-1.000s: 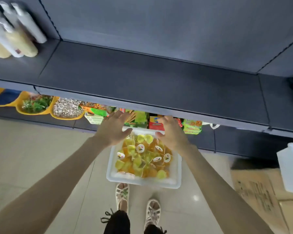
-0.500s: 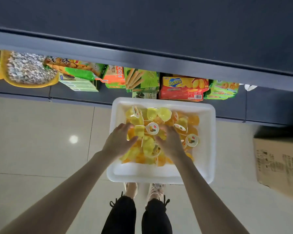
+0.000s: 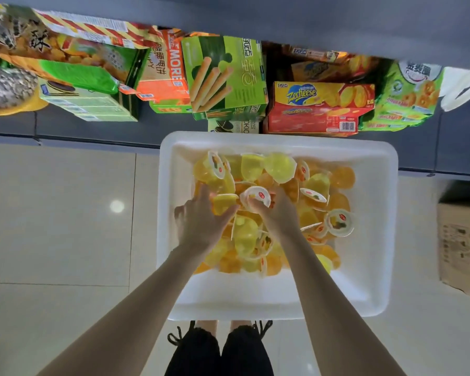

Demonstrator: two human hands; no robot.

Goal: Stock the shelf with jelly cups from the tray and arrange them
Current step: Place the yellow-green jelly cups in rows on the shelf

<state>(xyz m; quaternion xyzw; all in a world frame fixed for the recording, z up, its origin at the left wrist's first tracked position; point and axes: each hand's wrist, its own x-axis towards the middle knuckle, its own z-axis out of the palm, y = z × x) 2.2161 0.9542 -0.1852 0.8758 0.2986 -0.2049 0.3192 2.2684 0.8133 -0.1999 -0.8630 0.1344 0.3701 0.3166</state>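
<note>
Picking step: at the middle of the white tray (image 3: pixel 277 142), the left hand (image 3: pixel 201 223) curls round a yellow jelly cup (image 3: pixel 224 203), and the right hand (image 3: pixel 278 215) pinches a white-lidded cup (image 3: pixel 258 195); next, probably, both lift to the shelf (image 3: pixel 364 20) beyond the tray

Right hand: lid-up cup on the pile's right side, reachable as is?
Likely yes. The lid-up cup lies on top, uncovered, just right of the right hand; that hand grips a second cup, though.

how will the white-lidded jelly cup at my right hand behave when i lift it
Probably light: the right hand grips the jelly cup with fingertips alone. Neighbours lie tumbled every way in the tray, so it likely tips or rolls if nudged.
</note>
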